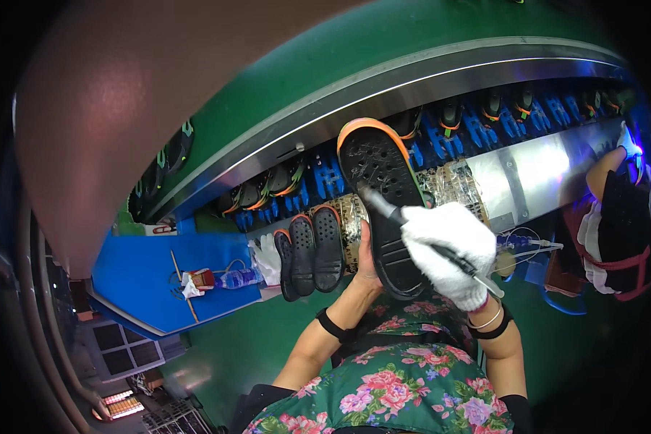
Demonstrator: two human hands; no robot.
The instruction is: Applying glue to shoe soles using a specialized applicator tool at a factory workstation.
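Observation:
A black shoe sole (pixel 375 168) with an orange and green rim is held up in front of me, its hole-dotted, ridged face showing. My bare left hand (pixel 367 254) grips it along the left edge, with most of the fingers hidden behind it. In a white knit glove, my right hand (pixel 450 249) is closed around a brush (pixel 392 211) with a dark handle. The brush tip lies over the middle of the sole; whether it touches cannot be made out. Left of the sole, three more black soles (pixel 327 249) stand side by side on the bench edge.
Shoe parts on blue racks (pixel 441 141) line the conveyor behind, under a metal rail (pixel 412 90). A blue table (pixel 137 267) at left bears a plastic bottle (pixel 240 278) and a stick. White gloves (pixel 267 259) lie beside the soles. Another person's gloved hand (pixel 628 141) shows far right.

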